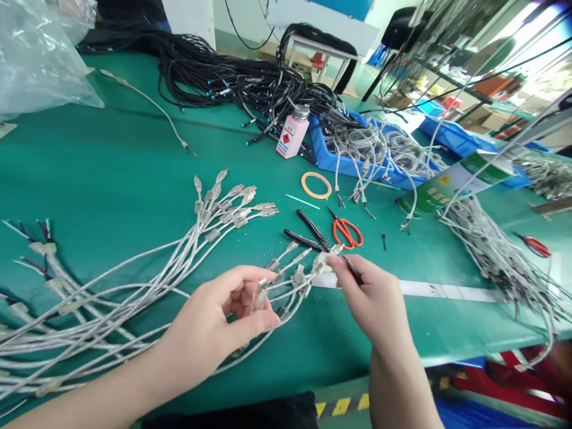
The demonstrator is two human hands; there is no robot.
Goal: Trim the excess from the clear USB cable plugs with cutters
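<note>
My left hand is closed around the clear-shelled USB plug of a grey cable. Its thumb and fingers pinch the plug from both sides. To the right, my right hand is closed, with a thin dark object showing between thumb and fingers; its kind is unclear. The right fingertips are beside a bunch of USB cable ends lying between the hands. Just beyond lie black-handled pliers and orange-handled scissors. Another bunch of grey USB cables spreads to the left.
A pink bottle, a roll of tape and a blue bin of coiled cables stand farther back. Black cables heap along the far edge. A green-and-white curved sheet covers a cable bundle at right. A plastic bag lies far left.
</note>
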